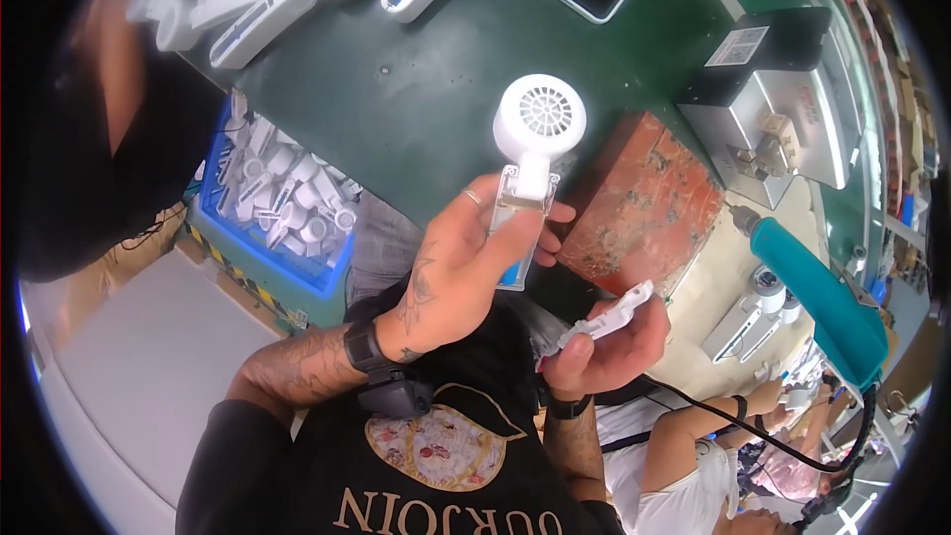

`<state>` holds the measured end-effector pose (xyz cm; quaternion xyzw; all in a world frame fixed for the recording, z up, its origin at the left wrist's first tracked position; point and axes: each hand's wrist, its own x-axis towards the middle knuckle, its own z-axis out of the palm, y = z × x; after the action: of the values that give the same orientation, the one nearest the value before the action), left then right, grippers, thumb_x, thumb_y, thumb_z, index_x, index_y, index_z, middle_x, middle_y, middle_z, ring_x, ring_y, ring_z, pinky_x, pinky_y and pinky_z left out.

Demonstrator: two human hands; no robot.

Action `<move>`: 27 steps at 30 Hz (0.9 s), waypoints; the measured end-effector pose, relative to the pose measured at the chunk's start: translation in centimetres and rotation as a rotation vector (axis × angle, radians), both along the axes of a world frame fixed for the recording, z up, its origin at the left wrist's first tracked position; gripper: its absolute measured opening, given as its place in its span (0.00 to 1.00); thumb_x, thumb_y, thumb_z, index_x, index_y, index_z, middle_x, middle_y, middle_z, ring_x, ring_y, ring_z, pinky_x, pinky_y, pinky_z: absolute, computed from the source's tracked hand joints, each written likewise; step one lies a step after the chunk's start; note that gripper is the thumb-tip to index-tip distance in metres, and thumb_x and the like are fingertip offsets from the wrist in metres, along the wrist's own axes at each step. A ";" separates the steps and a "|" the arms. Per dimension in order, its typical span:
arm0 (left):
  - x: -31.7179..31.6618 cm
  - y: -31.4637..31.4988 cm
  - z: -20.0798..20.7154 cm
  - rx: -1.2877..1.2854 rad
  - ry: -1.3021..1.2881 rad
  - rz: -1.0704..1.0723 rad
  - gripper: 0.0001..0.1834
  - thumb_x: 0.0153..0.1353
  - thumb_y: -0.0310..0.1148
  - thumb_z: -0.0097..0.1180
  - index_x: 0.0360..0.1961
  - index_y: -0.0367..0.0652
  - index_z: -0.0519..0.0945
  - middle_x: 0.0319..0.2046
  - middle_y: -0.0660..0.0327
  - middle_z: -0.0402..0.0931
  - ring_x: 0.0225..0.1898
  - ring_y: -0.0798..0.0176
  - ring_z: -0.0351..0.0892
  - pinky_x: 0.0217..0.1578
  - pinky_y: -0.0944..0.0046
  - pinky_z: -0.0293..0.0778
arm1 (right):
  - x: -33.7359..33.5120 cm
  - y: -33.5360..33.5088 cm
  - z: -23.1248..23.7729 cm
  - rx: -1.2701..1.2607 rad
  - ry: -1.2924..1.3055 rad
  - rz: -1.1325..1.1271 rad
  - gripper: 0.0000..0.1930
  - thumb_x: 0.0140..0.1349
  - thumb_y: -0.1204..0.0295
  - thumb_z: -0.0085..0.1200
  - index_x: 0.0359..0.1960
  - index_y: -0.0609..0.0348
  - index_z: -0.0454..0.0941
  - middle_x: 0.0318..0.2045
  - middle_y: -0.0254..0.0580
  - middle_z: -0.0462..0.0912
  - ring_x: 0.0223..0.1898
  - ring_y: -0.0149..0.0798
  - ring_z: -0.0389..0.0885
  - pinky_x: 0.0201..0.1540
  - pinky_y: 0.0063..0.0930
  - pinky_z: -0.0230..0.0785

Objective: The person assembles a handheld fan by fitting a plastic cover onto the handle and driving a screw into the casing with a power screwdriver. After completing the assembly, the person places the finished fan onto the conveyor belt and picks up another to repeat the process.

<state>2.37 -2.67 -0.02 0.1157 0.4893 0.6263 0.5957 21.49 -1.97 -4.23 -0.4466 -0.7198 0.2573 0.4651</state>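
Observation:
My left hand [451,263] is closed around the handle of a small white handheld fan [510,134]. Its round head with a slotted grille points away from me, and a strip of blue shows in the opened, partly clear-edged handle. Lower and to the right, my right hand [634,339] pinches a narrow white plastic shell piece [616,315] between thumb and fingers. The shell piece is apart from the fan. My fingers hide part of the fan's handle.
Several white fans [267,25] lie at the far left of the green table. A blue crate [332,280] of white parts stands left. At right are a reddish block [644,203], a silver-black machine [783,109] and a teal power screwdriver [817,297]. Other people sit nearby.

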 end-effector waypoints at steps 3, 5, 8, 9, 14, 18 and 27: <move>-0.9 -0.4 -0.6 0.054 -0.190 0.021 0.21 0.75 0.34 0.42 0.62 0.31 0.69 0.53 0.49 0.79 0.46 0.62 0.80 0.51 0.59 0.78 | -1.9 0.5 3.4 -0.137 0.044 0.007 0.40 0.65 0.53 0.58 0.68 0.73 0.59 0.50 0.49 0.72 0.37 0.33 0.71 0.37 0.24 0.67; -1.1 -0.5 -0.5 0.107 -0.305 0.017 0.24 0.74 0.34 0.39 0.65 0.30 0.67 0.55 0.46 0.78 0.49 0.58 0.80 0.55 0.54 0.76 | -2.9 0.8 5.0 -0.169 0.046 0.046 0.39 0.65 0.55 0.59 0.68 0.72 0.59 0.52 0.49 0.72 0.40 0.33 0.72 0.39 0.24 0.67; -1.0 -0.6 -0.5 0.111 -0.359 -0.005 0.26 0.72 0.33 0.38 0.66 0.29 0.66 0.57 0.45 0.76 0.52 0.55 0.79 0.58 0.52 0.74 | -3.8 2.1 5.7 -0.163 0.087 0.165 0.38 0.65 0.59 0.59 0.68 0.72 0.59 0.57 0.49 0.70 0.51 0.37 0.73 0.51 0.28 0.68; -1.0 -0.7 -0.6 0.122 -0.359 -0.007 0.26 0.72 0.33 0.38 0.66 0.29 0.66 0.57 0.45 0.76 0.52 0.55 0.79 0.58 0.52 0.74 | -3.9 2.4 5.7 -0.152 0.085 0.166 0.38 0.65 0.59 0.59 0.68 0.72 0.59 0.57 0.49 0.70 0.51 0.37 0.73 0.51 0.28 0.68; -1.2 -1.1 -0.9 0.150 -0.313 -0.062 0.25 0.71 0.24 0.46 0.67 0.33 0.63 0.57 0.48 0.77 0.53 0.58 0.80 0.57 0.56 0.77 | -4.3 2.4 5.5 -0.222 0.072 0.226 0.36 0.63 0.65 0.62 0.67 0.71 0.61 0.58 0.48 0.68 0.46 0.34 0.69 0.49 0.29 0.67; -1.3 -1.0 -1.1 0.125 -0.248 -0.106 0.18 0.70 0.21 0.53 0.59 0.35 0.68 0.50 0.54 0.80 0.49 0.62 0.83 0.53 0.61 0.79 | -4.6 2.3 5.4 -0.235 0.053 0.236 0.34 0.62 0.68 0.62 0.66 0.72 0.63 0.56 0.50 0.68 0.41 0.32 0.71 0.43 0.25 0.71; -0.5 -1.1 -0.7 0.066 -0.356 0.024 0.19 0.78 0.40 0.44 0.61 0.39 0.71 0.52 0.59 0.78 0.52 0.67 0.79 0.56 0.64 0.74 | -5.4 3.1 7.2 -0.279 -0.205 0.230 0.34 0.61 0.70 0.63 0.68 0.68 0.64 0.55 0.46 0.74 0.43 0.34 0.76 0.43 0.28 0.74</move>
<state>1.88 -3.77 -0.67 0.0168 0.3567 0.6596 0.6614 16.10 1.11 2.97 -0.4454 -0.7670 0.3592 0.2903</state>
